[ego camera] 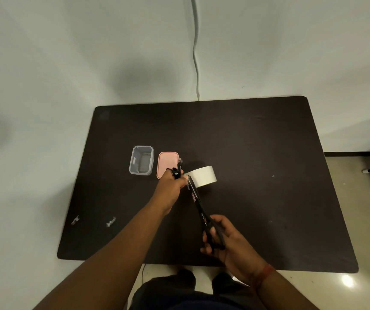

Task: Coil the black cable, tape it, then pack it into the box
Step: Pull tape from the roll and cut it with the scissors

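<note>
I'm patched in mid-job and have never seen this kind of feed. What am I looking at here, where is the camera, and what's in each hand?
There is no machine: a person works with two bare hands, and the single picture comes from a wide-angle camera on their head, looking forward and down.

Below lies a dark table. On it stand an open clear box and, beside it, its pink lid, lying flat. A white tape roll sits just right of the lid.

The left hand holds the coiled black cable in its grip, next to the tape roll. The right hand holds black scissors, blades pointing up to where the tape meets the cable. It looks like tape is about to be cut, though the strip itself is too small to make out.
</note>
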The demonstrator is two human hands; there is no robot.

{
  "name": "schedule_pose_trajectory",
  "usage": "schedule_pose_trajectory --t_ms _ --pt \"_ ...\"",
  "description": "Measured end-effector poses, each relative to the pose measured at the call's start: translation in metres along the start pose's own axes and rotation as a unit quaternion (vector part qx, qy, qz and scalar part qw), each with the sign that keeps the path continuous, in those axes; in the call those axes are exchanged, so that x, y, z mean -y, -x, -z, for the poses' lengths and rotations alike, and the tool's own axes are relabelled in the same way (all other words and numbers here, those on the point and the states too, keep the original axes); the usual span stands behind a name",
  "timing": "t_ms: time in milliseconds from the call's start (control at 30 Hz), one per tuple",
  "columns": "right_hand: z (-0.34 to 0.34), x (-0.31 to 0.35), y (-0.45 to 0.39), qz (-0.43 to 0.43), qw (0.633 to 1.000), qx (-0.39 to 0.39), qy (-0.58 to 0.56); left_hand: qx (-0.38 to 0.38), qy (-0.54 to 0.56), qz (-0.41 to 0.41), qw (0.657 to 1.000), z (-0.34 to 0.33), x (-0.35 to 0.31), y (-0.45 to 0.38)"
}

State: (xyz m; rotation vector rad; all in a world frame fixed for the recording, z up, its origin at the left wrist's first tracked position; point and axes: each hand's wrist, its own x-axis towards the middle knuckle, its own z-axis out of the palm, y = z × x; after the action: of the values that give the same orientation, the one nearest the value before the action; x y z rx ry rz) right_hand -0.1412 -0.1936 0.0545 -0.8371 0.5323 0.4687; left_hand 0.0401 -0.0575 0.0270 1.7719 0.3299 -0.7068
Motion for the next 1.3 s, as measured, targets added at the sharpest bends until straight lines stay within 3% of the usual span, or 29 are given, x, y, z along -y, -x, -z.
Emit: schedule_pose_trajectory --t_ms 567,833,1133,1300 --pt "0.019 -0.013 -0.010 -0.004 1.000 -0.009 0.024 0.068 0.021 0.009 0.997 -0.005 -0.001 -0.007" --pt "0.023 -0.009 -0.018 -0.009 0.999 -0.022 0.033 0.060 0.031 0.026 0.997 -0.017 0.004 -0.015" --pt "0.036 0.003 0.002 0.023 0.991 -0.031 0.131 -0.017 0.040 0.005 0.999 -0.013 0.005 -0.016" --pt "0.062 0.011 0.025 0.048 0.986 -0.029 0.158 -0.024 0.009 0.019 0.999 -0.013 0.006 -0.015"
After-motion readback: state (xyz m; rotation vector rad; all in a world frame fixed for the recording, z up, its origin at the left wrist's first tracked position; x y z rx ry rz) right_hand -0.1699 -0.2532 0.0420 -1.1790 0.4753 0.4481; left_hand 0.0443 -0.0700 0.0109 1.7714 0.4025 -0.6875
